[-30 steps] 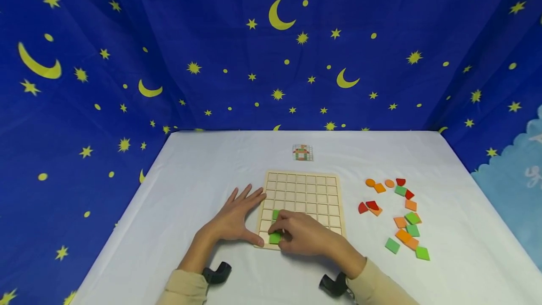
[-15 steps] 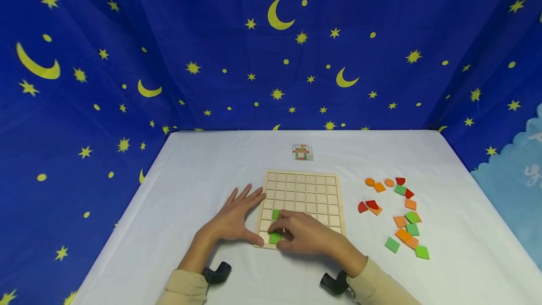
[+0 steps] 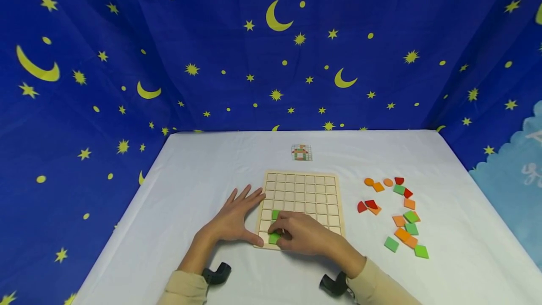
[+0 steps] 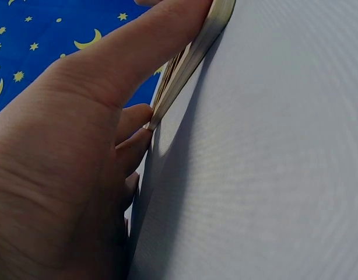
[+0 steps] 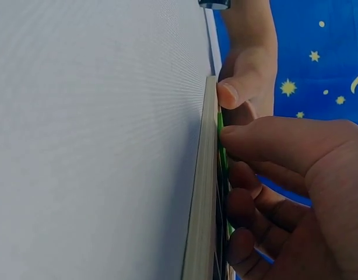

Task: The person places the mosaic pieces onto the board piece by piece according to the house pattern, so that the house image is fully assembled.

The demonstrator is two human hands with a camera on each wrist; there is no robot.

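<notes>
A wooden grid board [image 3: 299,195] lies on the white-covered table. My left hand [image 3: 233,218] rests along its left side with fingers straight and spread, fingertips at the edge and thumb at the near left corner. Over the lower left of the grid, my right hand [image 3: 305,234] pinches a green tile [image 3: 274,238] between curled fingers and thumb, down in the bottom row. A second green tile [image 3: 275,213] sits in a cell farther up that column. In the right wrist view, the thumb [image 5: 243,134] touches the green strip at the board's rim; the hand hides part of the grid.
Loose orange, red and green pieces [image 3: 409,204] are scattered to the right of the board, some overlapping. A small picture card [image 3: 301,152] showing a coloured house-like pattern lies behind it. Blue star-patterned cloth [image 3: 237,46] stands around the table.
The right thumb and fingers shift very slightly on the green tile. My left hand stays at the board's edge, and the board and loose pieces keep their places.
</notes>
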